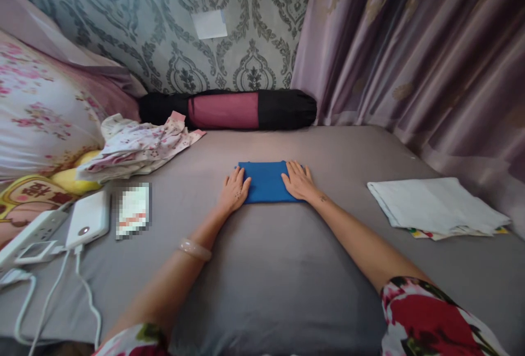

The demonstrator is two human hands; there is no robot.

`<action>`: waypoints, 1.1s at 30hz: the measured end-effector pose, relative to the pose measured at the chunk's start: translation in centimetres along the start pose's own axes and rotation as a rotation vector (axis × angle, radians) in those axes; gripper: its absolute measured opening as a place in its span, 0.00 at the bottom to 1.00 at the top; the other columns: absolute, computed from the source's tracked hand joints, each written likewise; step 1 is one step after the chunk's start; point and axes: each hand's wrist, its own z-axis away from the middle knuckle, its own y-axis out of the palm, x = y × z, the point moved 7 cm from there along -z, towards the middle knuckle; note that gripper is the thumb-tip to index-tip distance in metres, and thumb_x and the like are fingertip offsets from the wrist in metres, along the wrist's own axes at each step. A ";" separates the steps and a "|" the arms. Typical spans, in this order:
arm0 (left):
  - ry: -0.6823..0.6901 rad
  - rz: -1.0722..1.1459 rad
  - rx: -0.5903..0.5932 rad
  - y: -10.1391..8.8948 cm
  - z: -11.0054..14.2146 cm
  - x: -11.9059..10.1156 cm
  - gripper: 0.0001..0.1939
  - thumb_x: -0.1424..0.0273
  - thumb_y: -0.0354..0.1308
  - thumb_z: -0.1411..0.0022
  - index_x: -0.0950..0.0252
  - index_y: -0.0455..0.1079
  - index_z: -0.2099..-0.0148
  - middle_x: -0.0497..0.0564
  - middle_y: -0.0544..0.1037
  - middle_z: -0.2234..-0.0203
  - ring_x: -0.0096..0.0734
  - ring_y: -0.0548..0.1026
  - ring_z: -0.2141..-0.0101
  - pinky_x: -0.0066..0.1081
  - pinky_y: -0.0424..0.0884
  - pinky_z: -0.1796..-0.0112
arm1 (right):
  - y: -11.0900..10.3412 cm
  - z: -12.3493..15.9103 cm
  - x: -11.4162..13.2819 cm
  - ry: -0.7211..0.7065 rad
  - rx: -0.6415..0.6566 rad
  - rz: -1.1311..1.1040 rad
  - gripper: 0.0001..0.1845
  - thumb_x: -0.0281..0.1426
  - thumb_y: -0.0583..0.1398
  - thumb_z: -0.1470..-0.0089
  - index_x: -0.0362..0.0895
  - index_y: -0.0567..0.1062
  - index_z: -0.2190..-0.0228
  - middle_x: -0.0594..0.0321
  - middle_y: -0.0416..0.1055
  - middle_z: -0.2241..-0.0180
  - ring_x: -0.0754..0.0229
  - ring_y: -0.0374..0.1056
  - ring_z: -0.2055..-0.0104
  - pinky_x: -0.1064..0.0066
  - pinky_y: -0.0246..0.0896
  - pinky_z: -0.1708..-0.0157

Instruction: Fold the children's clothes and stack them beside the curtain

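The head camera is looking forward and down from behind the left hand (235, 189) and right hand (299, 182) (near enough to be catching both sleeves (430, 317) at the lower edge), facing the patterned wall (159, 22) across the grey sheet (270, 268).

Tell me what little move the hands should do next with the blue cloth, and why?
Maybe slip the left hand and right hand under the sides of the blue cloth to lift it. It looks flat and neatly folded, and both hands rest on it, one at each side.
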 end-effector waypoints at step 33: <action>0.007 0.091 -0.303 -1.6 1.7 3.0 0.20 0.67 0.42 0.31 0.71 0.61 0.42 0.63 0.70 0.44 0.41 0.66 0.42 0.40 0.60 0.42 | 0.6 -1.0 10.8 -0.069 0.015 -0.025 0.33 0.39 0.40 0.35 0.32 0.52 0.35 0.46 0.43 0.32 0.48 0.36 0.30 0.48 0.28 0.35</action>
